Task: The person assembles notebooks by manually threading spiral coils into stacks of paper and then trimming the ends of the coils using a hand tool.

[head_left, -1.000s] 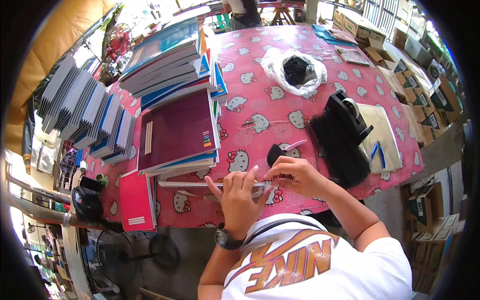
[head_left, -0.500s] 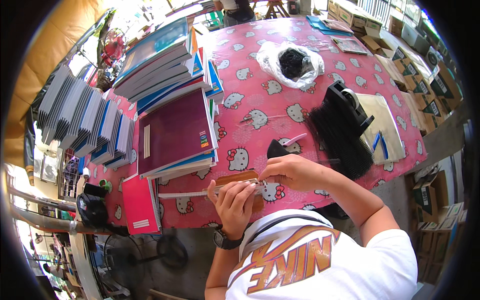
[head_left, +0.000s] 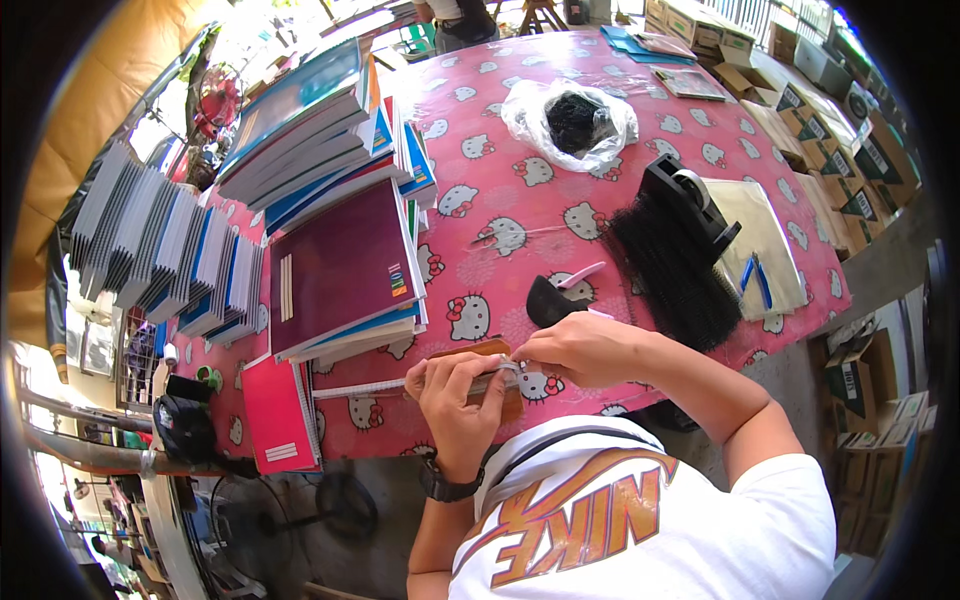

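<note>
A thin notebook [head_left: 360, 388] stands edge-up, its pale edge running left from my hands. Wrapped around its right part is my left hand [head_left: 460, 410], with a black watch on the wrist. My right hand [head_left: 575, 350] pinches at the notebook's right end; whatever is between its fingertips is too small to make out. A brown wooden piece [head_left: 512, 405] lies under both hands. Just beyond my right hand is a black curved object with a pink handle [head_left: 552, 302]. Black spiral binding coils [head_left: 675, 280] lie to the right, against a black tape dispenser [head_left: 690, 200].
Stacked notebooks [head_left: 345, 265] stand at the left, beside a row of spiral-bound ones [head_left: 150, 240] and a red notebook [head_left: 280, 415]. Blue-handled cutters [head_left: 757, 282] lie on tan sheets [head_left: 750, 225]. A white plastic bag [head_left: 520, 110] holds black material. Cardboard boxes [head_left: 860, 180] line the right.
My left fingers have shifted and closed in over the notebook's edge. My right hand stays pinched at its end. The whole view has moved slightly.
</note>
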The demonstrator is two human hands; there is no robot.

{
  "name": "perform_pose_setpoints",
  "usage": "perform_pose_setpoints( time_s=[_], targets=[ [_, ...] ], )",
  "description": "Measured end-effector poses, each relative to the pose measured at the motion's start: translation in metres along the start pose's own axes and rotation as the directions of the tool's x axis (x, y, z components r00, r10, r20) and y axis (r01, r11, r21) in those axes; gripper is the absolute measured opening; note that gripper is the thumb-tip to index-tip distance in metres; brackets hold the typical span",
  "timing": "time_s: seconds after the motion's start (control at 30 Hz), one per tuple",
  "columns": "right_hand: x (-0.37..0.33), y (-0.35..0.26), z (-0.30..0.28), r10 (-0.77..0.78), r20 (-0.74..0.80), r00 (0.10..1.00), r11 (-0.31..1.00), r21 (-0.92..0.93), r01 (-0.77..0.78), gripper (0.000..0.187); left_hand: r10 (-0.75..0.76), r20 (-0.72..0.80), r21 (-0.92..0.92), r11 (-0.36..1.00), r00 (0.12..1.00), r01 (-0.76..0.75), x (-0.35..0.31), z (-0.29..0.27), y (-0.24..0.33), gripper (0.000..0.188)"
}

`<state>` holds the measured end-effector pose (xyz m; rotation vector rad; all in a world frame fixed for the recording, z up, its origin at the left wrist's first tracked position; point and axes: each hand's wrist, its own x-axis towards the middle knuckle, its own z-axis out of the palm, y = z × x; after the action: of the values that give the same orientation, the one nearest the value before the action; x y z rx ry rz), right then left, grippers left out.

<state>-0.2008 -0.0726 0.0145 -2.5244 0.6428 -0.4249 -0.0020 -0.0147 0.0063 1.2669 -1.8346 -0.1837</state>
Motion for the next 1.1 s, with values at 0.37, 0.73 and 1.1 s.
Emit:
perform_pose_setpoints(
  time_s=[0.37,0.73,1.1],
  targets=[
    [-0.006,-0.007,0.002,0.113,-0.151,0.982,0.967,0.243,-0.074,0.04,0.054,0.208,0.048,0.997,0.977,-0.065,0.002,0.0,0.008,0.016],
    [-0.018,0.117,0.085,0.593,-0.16,0.789,0.769,-0.175,-0.614,0.068,0.136,0.136,0.151,0.976,0.981,-0.156,-0.001,0.007,0.005,0.013],
    [-0.007,0.095,0.071,0.34,-0.363,0.868,0.932,0.004,-0.363,0.041,0.019,0.196,0.167,0.985,0.98,-0.053,0.006,0.0,0.005,0.022]
  ],
)
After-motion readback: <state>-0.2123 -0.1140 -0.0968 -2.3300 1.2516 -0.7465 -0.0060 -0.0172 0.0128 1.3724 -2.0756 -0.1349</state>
